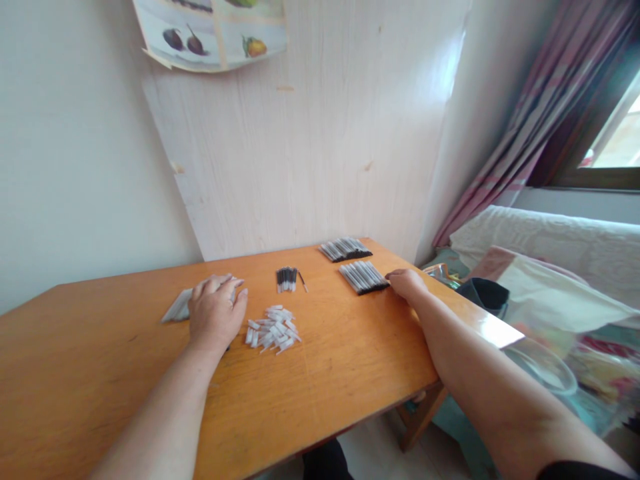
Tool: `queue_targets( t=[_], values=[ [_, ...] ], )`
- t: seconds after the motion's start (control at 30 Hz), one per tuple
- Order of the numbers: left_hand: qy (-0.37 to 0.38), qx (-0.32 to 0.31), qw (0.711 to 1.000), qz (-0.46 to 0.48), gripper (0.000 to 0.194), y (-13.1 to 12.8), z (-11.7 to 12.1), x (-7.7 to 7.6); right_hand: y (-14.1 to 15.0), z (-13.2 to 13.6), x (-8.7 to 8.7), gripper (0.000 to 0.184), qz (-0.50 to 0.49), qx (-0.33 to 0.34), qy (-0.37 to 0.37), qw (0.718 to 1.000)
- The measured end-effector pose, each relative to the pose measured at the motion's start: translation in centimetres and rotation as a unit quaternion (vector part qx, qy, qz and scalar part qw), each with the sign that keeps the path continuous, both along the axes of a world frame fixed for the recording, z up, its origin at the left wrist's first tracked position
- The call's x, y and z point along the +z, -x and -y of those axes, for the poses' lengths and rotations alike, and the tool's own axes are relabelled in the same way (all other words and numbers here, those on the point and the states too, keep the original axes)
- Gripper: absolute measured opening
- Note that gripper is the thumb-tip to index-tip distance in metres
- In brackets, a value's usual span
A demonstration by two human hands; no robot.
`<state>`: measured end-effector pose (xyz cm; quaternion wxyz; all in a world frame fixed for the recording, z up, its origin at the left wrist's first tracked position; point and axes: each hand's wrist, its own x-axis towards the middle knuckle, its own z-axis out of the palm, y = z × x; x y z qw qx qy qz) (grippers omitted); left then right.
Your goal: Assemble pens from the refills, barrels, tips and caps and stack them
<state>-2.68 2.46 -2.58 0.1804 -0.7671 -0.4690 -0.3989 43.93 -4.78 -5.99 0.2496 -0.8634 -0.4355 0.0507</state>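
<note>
On the left of the table, my left hand lies palm down with its fingers stretched out over a row of clear pen barrels, partly hiding them. To its right is a loose pile of small whitish plastic pieces. Behind that pile stands a short row of dark pen refills, with one single refill apart from it. My right hand has its fingers closed at the black end of the nearest pen in a row of clear pens. A second row of such pens lies behind.
The orange-brown wooden table meets a pale panel at the back. Beyond its right edge are a dark container, a clear plastic tub and a cloth-covered seat. A curtain hangs by the window.
</note>
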Motion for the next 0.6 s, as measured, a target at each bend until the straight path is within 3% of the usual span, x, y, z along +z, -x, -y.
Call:
queue_targets(
  t=[0.33,0.6],
  values=[
    [0.008,0.001,1.0,0.002,0.032,0.2,-0.2,0.2,0.9,0.6,0.5,0.032,-0.008,-0.043,0.001,0.999],
    [0.021,0.009,0.999,0.036,0.033,0.9,-0.5,0.3,3.4,1.2,2.2,0.037,0.046,-0.061,-0.047,0.996]
  ],
)
